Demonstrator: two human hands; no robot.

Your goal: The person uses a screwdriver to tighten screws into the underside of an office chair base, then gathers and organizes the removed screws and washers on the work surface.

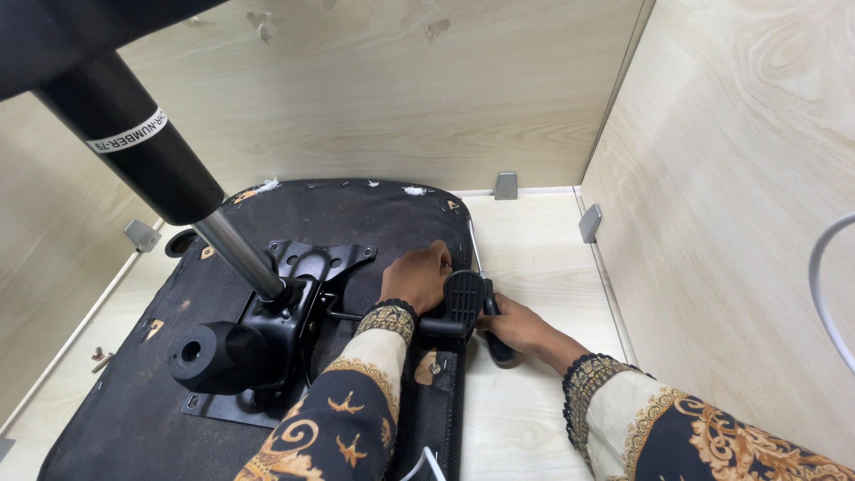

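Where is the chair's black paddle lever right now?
In the head view the black paddle lever sits at the right edge of the upturned seat base, just right of centre, between the left hand and the right hand.

Seat underside cut off at bottom edge.

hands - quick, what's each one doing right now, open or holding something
Left hand: fingers curled down on the upturned seat base; whether it holds anything cannot be told.
Right hand: closed around a dark tool handle beside the seat edge.
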